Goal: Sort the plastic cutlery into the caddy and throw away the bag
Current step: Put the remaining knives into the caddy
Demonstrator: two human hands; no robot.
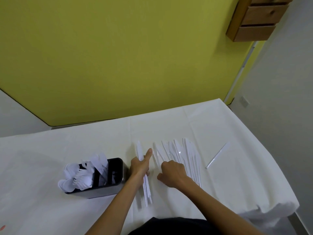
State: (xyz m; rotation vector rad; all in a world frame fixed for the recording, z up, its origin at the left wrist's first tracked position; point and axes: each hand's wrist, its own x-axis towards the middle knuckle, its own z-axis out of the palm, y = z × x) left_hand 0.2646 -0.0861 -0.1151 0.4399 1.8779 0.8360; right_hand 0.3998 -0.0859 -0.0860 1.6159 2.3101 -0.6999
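Observation:
A dark metal caddy (116, 186) stands on the white table at the left, with white plastic spoons and forks (79, 177) sticking out of its left compartments. My left hand (141, 165) grips a small bundle of white plastic knives (147, 192), index finger stretched out. To its right, several more white knives (184, 155) lie fanned on the cloth. My right hand (172, 173) rests on the near ends of that fan, fingers curled down on them. A clear plastic bag (217, 155) lies flat farther right.
The white tablecloth (50, 167) covers the whole table; its right edge drops off at the near right corner. A yellow-green wall stands behind the table. A wooden drawer unit (257, 17) hangs high on the right.

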